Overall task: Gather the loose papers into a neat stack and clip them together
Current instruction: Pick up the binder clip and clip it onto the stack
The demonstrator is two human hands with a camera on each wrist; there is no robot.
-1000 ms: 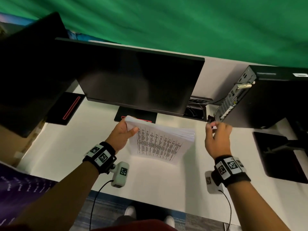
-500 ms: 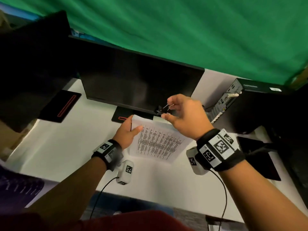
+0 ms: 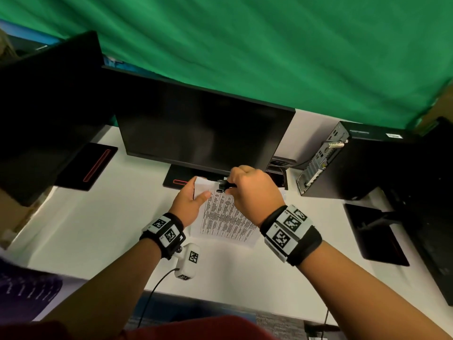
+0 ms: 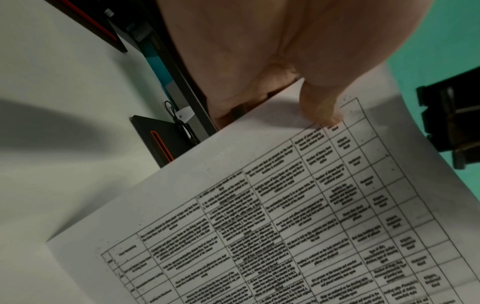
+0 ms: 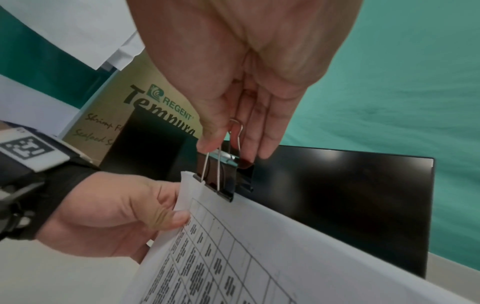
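A stack of printed papers with a table on its top sheet stands tilted on the white desk. My left hand grips its upper left corner, thumb on the front sheet, fingers behind. A black binder clip sits astride the stack's top edge near that corner. In the right wrist view the clip straddles the paper edge. My right hand pinches its wire handles from above. The left hand holds the corner just below.
A dark monitor and its stand base rise right behind the papers. A black computer tower stands at the right, with another stand base in front of it. A second screen fills the left. A cardboard box stands beyond the left hand.
My right hand came from beside the tower to the stack's top edge, bringing the binder clip, which now sits over the paper edge. The left hand kept its grip on the stack.
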